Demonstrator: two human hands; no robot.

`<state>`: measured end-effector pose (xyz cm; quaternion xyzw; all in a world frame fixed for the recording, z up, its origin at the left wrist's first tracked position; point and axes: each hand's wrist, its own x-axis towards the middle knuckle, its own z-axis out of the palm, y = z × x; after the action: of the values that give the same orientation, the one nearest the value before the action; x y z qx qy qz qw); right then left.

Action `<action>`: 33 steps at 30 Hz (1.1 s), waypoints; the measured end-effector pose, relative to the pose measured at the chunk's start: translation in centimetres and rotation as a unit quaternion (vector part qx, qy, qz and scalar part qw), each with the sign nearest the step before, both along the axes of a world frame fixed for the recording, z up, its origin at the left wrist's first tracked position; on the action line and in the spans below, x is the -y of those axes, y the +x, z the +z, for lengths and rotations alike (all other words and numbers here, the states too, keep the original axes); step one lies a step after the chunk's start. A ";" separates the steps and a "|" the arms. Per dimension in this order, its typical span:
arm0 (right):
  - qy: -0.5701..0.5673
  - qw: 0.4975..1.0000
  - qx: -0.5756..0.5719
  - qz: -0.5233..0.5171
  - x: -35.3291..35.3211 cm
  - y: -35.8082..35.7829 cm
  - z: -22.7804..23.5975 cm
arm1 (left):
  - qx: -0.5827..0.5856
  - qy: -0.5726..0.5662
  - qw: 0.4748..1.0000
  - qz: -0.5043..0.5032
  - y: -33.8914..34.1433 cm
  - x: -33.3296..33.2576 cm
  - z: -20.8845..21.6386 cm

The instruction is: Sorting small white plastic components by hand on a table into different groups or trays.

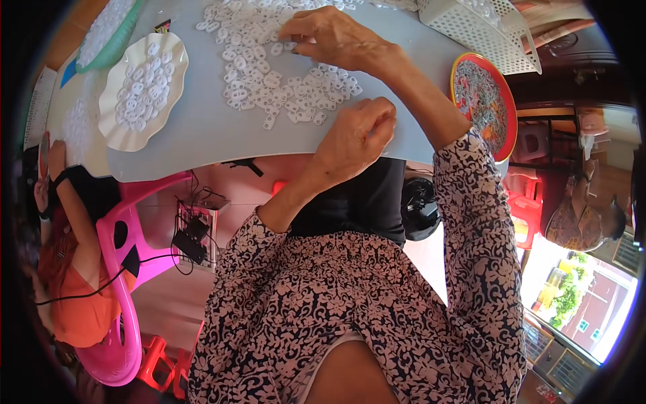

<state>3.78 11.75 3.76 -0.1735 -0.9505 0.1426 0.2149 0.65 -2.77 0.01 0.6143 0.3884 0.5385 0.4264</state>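
Many small white plastic pieces with holes (252, 64) lie spread in a loose heap on the pale grey table (195, 128). My right hand (343, 39) reaches over the far part of the heap. Its fingers are bent, with a gap between fingers and thumb just above the pieces, and no held piece shows there. Close to the table's near edge, my left hand (356, 138) is closed, thumb against curled fingers. What it holds, if anything, is hidden inside. The nearest pieces lie just beyond its knuckles.
A wavy-rimmed cream dish (173, 57) of white pieces stands left, beside a green container (128, 34). At right are a red round tray (511, 114) of small mixed bits and a white perforated basket (518, 40). Another person (84, 296) sits left on a pink chair (131, 337).
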 end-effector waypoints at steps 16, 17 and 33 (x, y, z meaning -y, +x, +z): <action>-0.009 0.997 0.032 -0.069 0.8 3.2 0.4 | -0.001 0.007 1.000 -0.008 -0.3 0.0 -0.2; 0.002 0.995 0.059 -0.075 0.8 3.0 0.3 | -0.001 0.005 1.000 -0.009 -0.3 0.0 -0.2; -0.069 0.992 0.023 -0.108 0.9 3.5 0.1 | -0.012 -0.048 0.999 -0.017 -0.3 0.0 0.0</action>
<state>7.28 10.89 3.81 -0.2927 -0.9189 0.1797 0.1942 0.34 -2.77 0.01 0.6062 0.4083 0.5042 0.4600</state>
